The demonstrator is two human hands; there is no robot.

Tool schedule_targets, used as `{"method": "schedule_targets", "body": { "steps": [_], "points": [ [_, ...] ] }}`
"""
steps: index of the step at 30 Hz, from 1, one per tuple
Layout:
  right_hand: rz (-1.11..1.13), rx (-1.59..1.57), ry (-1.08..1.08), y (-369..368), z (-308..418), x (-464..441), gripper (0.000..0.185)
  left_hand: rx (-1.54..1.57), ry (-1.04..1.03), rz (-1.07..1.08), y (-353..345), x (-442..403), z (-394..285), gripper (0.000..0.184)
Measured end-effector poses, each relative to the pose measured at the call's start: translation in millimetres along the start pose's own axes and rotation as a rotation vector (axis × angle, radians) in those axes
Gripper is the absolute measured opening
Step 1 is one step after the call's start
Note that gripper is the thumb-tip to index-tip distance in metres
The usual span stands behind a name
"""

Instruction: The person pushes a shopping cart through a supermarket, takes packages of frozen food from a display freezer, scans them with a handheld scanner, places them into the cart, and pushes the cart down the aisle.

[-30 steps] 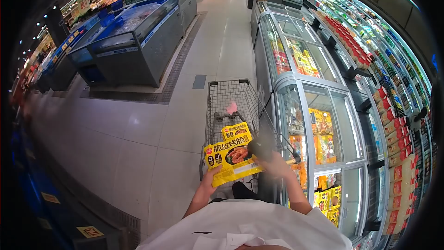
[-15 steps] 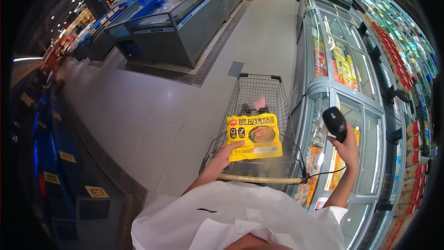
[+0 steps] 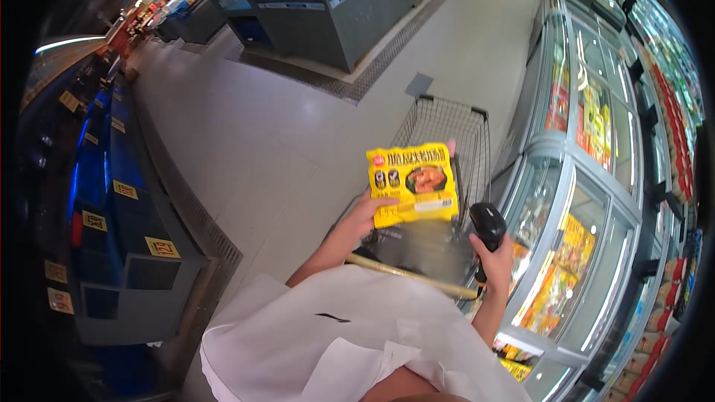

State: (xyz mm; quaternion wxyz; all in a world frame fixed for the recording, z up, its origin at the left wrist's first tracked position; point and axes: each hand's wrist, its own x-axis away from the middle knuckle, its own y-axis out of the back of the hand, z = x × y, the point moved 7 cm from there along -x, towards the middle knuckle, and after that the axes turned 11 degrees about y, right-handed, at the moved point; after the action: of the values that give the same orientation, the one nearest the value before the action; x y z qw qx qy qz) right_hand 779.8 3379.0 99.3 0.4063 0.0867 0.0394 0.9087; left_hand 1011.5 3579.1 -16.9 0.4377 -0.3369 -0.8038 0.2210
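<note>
My left hand grips the lower left edge of a yellow food packet, its printed front facing up, with a picture of sausages on it. Around the handle of a black handheld barcode scanner the fingers of my right hand are closed. The scanner head points up and left, to the right of the packet and apart from it. Below both hands is a wire shopping cart with a pale yellow handle bar. The packet hides part of the cart's basket.
Glass-topped freezers holding yellow and red packets run along the right. Ahead stands a grey display tank with blue fittings. Dark shelving with price tags lines the left. Tiled floor lies between them.
The scanner in my right hand has moved left and lower, closer to the packet. My left hand still holds the packet, now slightly higher in view. The camera view has turned left.
</note>
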Motion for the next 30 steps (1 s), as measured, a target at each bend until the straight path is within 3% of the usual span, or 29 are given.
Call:
{"method": "schedule_targets", "body": {
  "steps": [8,12,14,16,20,22,30],
  "points": [
    [-0.062,0.025,-0.09,31.1,-31.3,-0.5,0.034,-0.052,0.021,-0.016,-3.6,-20.7,-2.2,0.052],
    [-0.147,-0.09,-0.048,27.8,-16.9,3.5,0.029,-0.06,-0.009,-0.015,-9.2,-24.2,-7.4,0.054],
    [-0.194,-0.37,0.069,20.4,6.3,6.8,0.028,-0.089,-0.024,-0.007,-12.3,-24.9,-12.3,0.053],
    [-0.203,-0.42,0.117,15.3,18.0,7.2,0.026,-0.099,-0.001,-0.008,-11.8,-25.4,-14.0,0.053],
    [0.166,-0.092,-0.098,-19.0,-18.4,-25.6,0.036,-0.077,0.055,0.017,-16.8,-31.9,-12.6,0.051],
    [0.172,-0.101,-0.208,-29.4,-50.4,-34.7,0.032,-0.083,0.059,0.039,-14.5,-36.3,-11.9,0.051],
    [0.17,-0.164,-0.242,-30.6,-60.6,-44.2,0.02,-0.08,0.098,-0.005,-6.3,-51.8,-11.9,0.05]
  ]
}}
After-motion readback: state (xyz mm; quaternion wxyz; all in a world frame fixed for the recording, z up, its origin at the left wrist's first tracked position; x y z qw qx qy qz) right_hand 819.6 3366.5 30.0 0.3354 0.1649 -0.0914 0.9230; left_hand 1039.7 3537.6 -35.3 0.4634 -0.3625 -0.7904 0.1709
